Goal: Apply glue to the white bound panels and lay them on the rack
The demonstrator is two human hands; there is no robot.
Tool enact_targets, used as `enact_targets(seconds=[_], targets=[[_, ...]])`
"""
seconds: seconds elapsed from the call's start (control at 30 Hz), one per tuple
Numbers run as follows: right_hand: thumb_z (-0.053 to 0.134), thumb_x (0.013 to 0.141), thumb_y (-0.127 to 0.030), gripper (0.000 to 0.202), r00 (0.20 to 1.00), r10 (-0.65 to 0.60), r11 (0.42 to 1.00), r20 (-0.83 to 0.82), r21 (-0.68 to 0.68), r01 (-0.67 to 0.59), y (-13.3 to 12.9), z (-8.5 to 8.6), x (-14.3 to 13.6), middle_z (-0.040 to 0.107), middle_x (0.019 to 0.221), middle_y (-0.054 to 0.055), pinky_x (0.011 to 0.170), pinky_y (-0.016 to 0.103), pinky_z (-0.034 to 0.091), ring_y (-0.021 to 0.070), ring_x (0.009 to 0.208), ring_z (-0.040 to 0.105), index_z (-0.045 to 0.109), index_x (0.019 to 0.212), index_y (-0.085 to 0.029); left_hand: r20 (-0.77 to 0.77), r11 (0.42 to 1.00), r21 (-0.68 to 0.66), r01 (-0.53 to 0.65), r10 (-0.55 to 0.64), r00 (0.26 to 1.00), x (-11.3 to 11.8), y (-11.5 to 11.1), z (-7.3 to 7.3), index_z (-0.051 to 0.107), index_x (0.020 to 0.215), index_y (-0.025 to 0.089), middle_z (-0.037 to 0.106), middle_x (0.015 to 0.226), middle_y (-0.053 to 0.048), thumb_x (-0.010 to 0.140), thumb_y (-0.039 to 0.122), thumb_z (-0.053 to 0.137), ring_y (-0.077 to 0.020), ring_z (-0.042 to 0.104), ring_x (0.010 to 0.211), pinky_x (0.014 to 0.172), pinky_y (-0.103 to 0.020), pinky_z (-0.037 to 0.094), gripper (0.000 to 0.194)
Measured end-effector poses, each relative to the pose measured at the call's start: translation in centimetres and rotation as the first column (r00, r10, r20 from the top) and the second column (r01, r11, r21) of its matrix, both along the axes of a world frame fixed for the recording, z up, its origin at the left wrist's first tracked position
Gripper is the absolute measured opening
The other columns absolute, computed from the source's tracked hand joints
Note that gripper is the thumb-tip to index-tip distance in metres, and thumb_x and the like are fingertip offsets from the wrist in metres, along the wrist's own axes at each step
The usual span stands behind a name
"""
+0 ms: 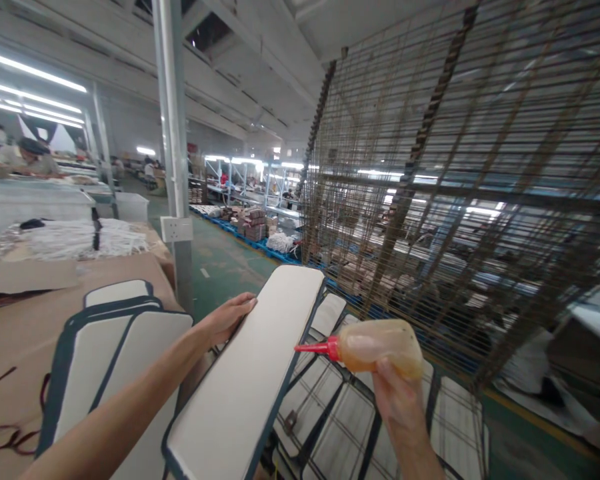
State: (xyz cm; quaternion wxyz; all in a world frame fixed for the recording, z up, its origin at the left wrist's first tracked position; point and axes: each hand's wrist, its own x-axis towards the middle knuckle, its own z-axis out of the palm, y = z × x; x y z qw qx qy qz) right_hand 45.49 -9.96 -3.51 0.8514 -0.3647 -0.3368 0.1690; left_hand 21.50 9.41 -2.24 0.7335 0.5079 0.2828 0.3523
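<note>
My left hand (234, 316) grips the left edge of a long white panel (253, 360) with a dark blue border and rounded corners, holding it tilted in front of me. My right hand (400, 400) is wrapped around a squeeze bottle (380, 347) of amber liquid, lying nearly level. Its red nozzle (314, 348) points left, with the tip at the panel's right edge; whether it touches is unclear. Left of my forearm, similar white panels (147, 353) with dark edges overlap on the brown-covered table (15, 347). Under the bottle lie more such panels (350, 427).
A tall wire rack (430, 153) leans on the right. A metal post (173, 133) with a socket box (177, 229) stands ahead. Glasses (10, 437) and white strips (90, 239) lie on the table. A person (30, 157) works at the far left; goods (253, 223) line the aisle.
</note>
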Motion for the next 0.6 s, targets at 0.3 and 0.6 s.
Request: enact_targets(seconds=[0.3, 0.6], targets=[[0.081, 0.058, -0.039, 0.044, 0.995, 0.085, 0.996, 0.055, -0.03, -0.083, -0.5, 0.6, -0.3, 0.069, 0.068, 0.003, 0.068, 0.034, 0.052, 0.0215, 0.067, 0.065, 0.068, 0.096, -0.022, -0.011, 0.999, -0.021, 0.03, -0.03, 0.999, 0.3, 1.2, 0.3, 0.051, 0.078, 0.017, 0.062, 0.062, 0.002, 0.064, 0.029, 0.079, -0.0145, 0.061, 0.052, 0.048, -0.024, 0.049, 0.033], [0.082, 0.054, -0.043, 0.062, 0.997, 0.083, 0.993, 0.006, -0.086, -0.082, -0.9, -0.2, -0.5, 0.071, 0.082, 0.006, 0.075, 0.044, 0.053, 0.0264, 0.076, 0.066, 0.063, 0.11, -0.023, -0.035, 0.998, -0.066, 0.02, -0.022, 0.999, 0.8, 2.1, 0.8, 0.051, 0.076, 0.017, 0.063, 0.059, 0.001, 0.069, 0.022, 0.075, -0.0151, 0.061, 0.049, 0.048, -0.025, 0.051, 0.026]])
